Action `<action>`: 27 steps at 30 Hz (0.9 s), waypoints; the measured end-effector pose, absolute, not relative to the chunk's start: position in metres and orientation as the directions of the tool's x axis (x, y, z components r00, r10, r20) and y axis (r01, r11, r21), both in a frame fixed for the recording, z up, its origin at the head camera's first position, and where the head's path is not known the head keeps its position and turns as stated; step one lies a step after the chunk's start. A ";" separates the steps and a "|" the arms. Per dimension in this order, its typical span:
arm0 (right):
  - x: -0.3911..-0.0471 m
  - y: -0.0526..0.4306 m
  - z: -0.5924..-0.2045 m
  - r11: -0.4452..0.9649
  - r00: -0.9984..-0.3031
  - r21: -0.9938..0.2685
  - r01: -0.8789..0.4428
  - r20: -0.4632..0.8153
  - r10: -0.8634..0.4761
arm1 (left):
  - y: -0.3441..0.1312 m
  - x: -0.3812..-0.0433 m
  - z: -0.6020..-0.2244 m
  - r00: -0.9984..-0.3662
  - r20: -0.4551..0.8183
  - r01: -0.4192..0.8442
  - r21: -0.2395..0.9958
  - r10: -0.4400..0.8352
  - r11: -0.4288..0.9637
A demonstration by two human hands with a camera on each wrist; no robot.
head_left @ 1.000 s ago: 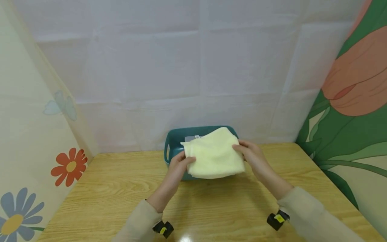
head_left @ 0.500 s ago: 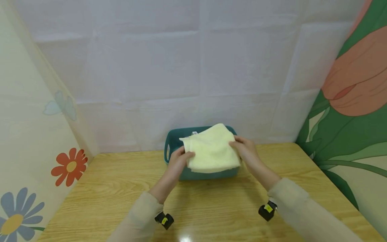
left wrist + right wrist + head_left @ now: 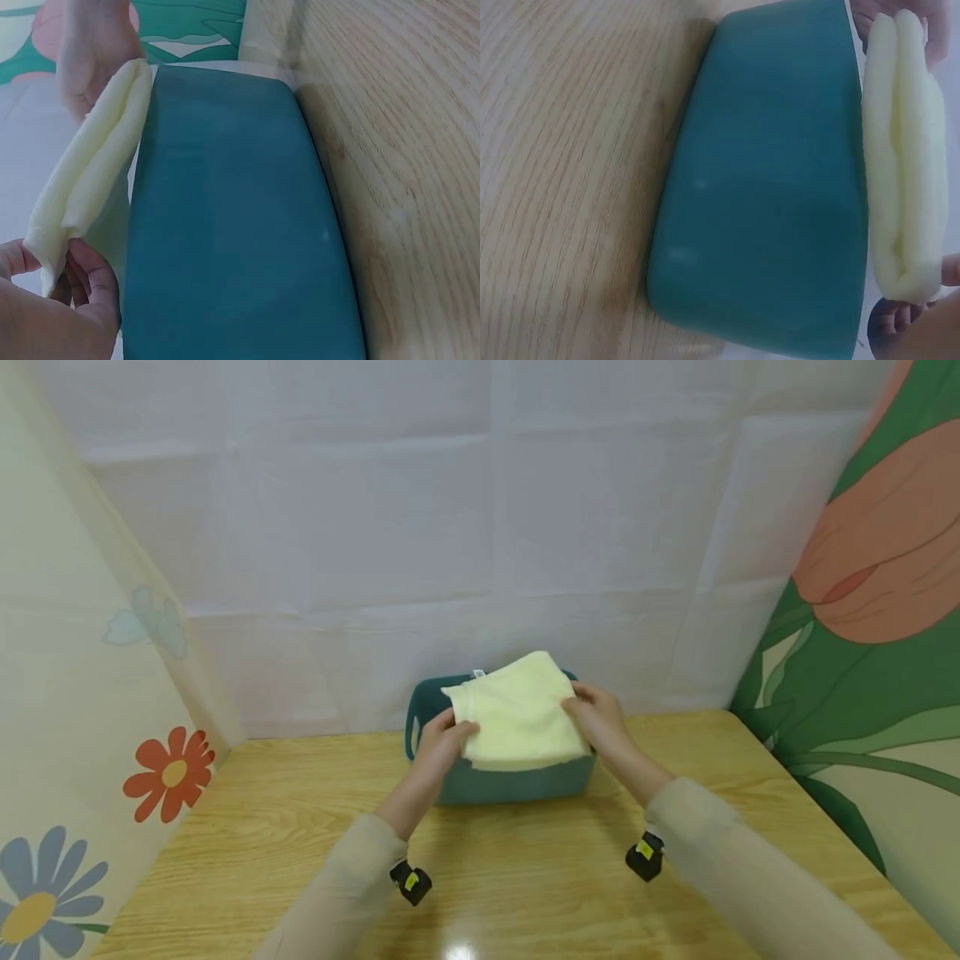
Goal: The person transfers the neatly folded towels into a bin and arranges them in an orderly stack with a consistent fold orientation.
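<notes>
A folded pale yellow towel spans the space between my two hands, over the teal basket. My left hand pinches its left edge, thumb on top and fingers beneath. At the opposite edge my right hand grips it the same way. In the left wrist view the towel shows its thick folded layers just above the basket rim. The right wrist view has the towel close along the rim too. Most of the basket's inside is hidden under the towel.
The basket stands on a wood-grain table near the white back wall. A small white tag shows at the basket's rear rim. Flower-printed panels rise on the left and right.
Both hands have carried the towel forward and slightly left, farther over the basket. More of the basket's front wall now shows below it, and less of its inside.
</notes>
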State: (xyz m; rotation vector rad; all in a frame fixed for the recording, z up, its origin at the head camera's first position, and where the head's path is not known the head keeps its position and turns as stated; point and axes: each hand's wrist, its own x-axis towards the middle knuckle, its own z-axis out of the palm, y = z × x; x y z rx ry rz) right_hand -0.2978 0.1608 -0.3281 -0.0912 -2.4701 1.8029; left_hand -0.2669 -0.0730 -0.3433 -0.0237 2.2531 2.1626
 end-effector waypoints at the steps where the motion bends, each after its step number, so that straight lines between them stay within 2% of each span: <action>1: -0.300 0.160 -0.329 0.313 -0.995 -0.950 -0.003 0.035 0.098 | -0.073 -0.269 -0.344 -1.000 -0.028 -0.029 0.999 -0.004 0.044; 12: -0.314 0.155 -0.336 0.339 -0.994 -0.941 -0.017 0.053 0.100 | -0.076 -0.286 -0.345 -1.000 -0.016 -0.017 0.992 -0.010 0.128; 22: -0.318 0.151 -0.344 0.416 -0.990 -0.907 -0.065 0.110 0.086 | -0.073 -0.294 -0.348 -0.997 0.073 0.064 0.960 -0.024 0.272; 27: -0.317 0.149 -0.346 0.471 -0.992 -0.880 -0.067 0.108 0.061 | -0.075 -0.293 -0.349 -0.998 0.068 0.062 0.955 -0.010 0.290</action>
